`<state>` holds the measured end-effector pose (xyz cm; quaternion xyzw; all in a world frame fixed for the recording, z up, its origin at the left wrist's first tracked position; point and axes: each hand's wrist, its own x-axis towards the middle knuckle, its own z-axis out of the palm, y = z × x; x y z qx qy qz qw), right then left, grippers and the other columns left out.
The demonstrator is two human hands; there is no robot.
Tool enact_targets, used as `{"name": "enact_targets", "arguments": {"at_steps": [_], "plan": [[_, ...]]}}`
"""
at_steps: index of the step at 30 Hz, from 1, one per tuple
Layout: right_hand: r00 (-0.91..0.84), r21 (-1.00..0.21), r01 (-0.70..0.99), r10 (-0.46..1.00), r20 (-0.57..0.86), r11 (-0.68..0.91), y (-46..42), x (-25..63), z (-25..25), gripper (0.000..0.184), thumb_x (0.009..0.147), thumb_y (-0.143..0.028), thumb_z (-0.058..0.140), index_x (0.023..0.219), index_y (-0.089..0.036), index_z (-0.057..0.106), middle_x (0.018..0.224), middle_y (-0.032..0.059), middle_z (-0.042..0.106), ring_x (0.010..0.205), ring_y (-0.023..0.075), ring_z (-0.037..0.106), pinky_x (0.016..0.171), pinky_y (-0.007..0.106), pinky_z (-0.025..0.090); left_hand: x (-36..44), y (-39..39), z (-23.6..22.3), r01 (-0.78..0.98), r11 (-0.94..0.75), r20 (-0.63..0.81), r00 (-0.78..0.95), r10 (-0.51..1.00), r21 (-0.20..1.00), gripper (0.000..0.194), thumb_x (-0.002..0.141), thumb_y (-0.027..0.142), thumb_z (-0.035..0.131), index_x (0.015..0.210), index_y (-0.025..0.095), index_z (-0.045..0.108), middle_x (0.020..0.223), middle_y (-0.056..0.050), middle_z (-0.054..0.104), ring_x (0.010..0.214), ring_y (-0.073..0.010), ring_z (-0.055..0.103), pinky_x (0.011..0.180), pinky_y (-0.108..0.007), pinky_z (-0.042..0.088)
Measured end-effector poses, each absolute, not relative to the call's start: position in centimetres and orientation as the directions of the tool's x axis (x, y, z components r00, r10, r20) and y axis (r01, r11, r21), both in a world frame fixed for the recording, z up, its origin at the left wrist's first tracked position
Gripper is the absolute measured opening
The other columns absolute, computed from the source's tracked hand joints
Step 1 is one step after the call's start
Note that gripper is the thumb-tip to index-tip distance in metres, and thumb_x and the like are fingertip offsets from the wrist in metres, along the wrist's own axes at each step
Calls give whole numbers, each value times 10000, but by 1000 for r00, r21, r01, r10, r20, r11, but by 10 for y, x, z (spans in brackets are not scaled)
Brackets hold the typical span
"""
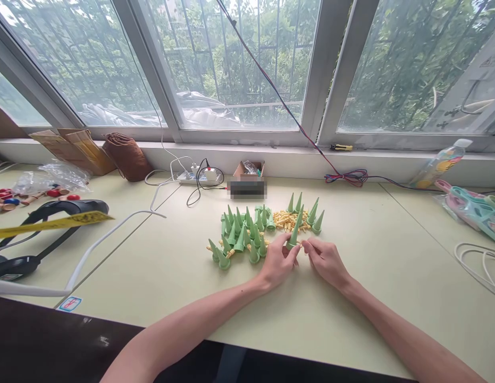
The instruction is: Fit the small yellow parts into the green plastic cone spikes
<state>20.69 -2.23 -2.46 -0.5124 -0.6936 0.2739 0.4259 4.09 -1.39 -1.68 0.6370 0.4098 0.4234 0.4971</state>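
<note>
A green plastic cone [296, 227] with a round base is gripped upright in my left hand [277, 260], its tip pointing up. Close beside the base, my right hand [325, 259] is closed in a pinch; a small yellow plastic piece shows at its fingertips, mostly hidden. Behind the hands lies a pile of small yellow plastic pieces [285, 219], with several green cones [316, 223] standing to its right. More green cones [239, 239] are grouped left of my left hand. Some of these have yellow pieces sticking out at their sides.
At the back of the table [370, 229] are a small open box [258, 168], a power strip [185, 178] and a brown pouch [127, 157]. A black headset [72, 213] and a white cable [95, 242] lie left. On the right are a bottle [441, 164] and plastic hangers [474, 207].
</note>
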Motion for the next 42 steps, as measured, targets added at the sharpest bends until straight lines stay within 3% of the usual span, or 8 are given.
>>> {"name": "enact_targets", "arguments": {"at_steps": [15,42], "plan": [[-135,-864,411,956,259,292,-24,203,-22,374,980,-495,468,807,-191,602,580,-24,501,489,128,433,493,267,359,41,-14,-15,84,-181,150,291,945,980,313,907,424,601,1083,166,576,752,-12,617,540,-141,606,503,-263,495],[-155,-854,397,942,299,337,-17,198,-30,358,960,-484,513,768,-187,566,587,-26,481,519,122,392,505,261,324,39,-11,-17,49,-150,130,282,950,987,327,876,439,634,1052,167,583,776,-29,635,524,-130,588,449,-246,491]]}}
